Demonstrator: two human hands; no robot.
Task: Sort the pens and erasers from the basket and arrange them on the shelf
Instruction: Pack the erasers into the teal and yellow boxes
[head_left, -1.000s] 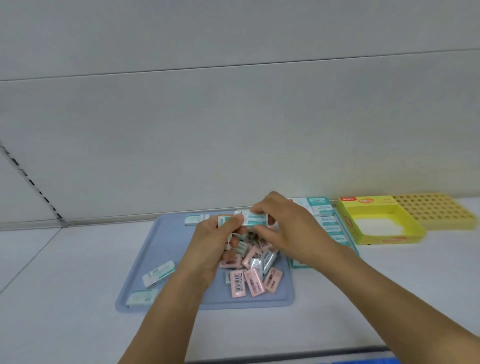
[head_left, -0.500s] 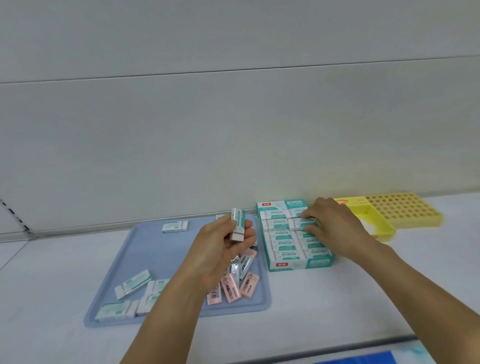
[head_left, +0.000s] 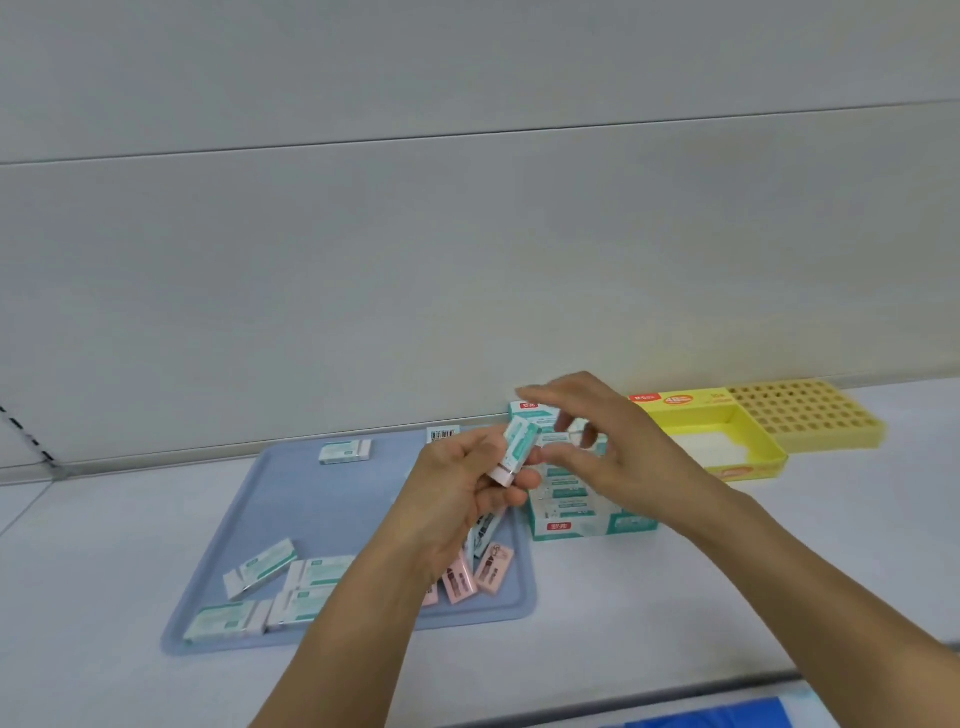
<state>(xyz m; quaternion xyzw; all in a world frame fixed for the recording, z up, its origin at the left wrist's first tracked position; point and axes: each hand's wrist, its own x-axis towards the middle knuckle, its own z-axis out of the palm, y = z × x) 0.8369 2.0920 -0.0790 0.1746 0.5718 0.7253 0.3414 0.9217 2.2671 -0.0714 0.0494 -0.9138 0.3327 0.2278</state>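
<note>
Erasers (head_left: 516, 449) in green-and-white sleeves sit pinched upright in the left hand (head_left: 457, 506) above a blue tray (head_left: 332, 519) of loose flat blocks. Right hand (head_left: 605, 441) hovers beside them, fingers spread, screening a green carton (head_left: 587, 522); a yellow box (head_left: 727, 441) lies beyond.

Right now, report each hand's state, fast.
Left hand: closed, gripping a stack of green-and-white erasers.
Right hand: fingers spread by the stack; whether it pinches a blurred eraser cannot be told.
</note>
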